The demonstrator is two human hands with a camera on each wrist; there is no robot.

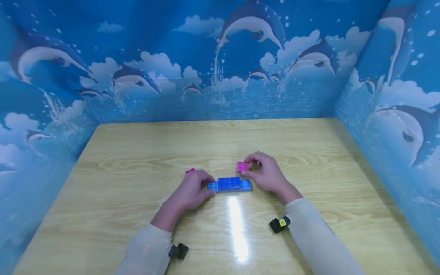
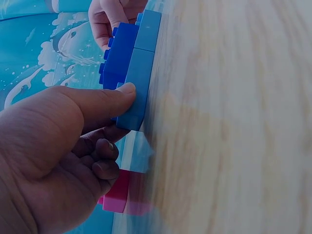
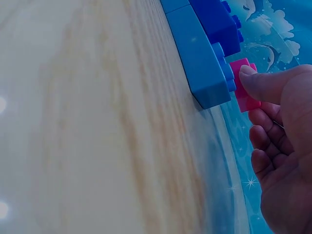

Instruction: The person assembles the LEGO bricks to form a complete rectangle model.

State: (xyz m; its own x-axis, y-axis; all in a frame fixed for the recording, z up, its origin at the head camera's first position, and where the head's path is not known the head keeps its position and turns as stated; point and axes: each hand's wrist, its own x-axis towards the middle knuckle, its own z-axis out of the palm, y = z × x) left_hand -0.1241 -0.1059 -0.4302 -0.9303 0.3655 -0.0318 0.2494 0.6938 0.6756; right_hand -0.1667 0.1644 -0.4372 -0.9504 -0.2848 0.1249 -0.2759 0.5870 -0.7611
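Two light blue bricks (image 2: 141,78) lie end to end on the table, with a dark blue brick (image 1: 229,183) stacked across their middle. My left hand (image 1: 194,189) pinches the left end of this stack between thumb and fingers. A pink brick (image 1: 242,167) is pinched by my right hand (image 1: 266,172), just behind the stack's right end. In the right wrist view that pink brick (image 3: 244,85) shows beside the light blue studs, under the thumb. Another pink brick (image 2: 117,192) rests on the table behind my left hand, which partly hides it in the head view.
The wooden table (image 1: 154,141) has a bright light reflection in front of the stack. Blue walls (image 1: 220,95) with dolphin pictures stand behind it and along both sides. A black wrist device (image 1: 279,224) sits at the right sleeve, another (image 1: 178,251) at the left.
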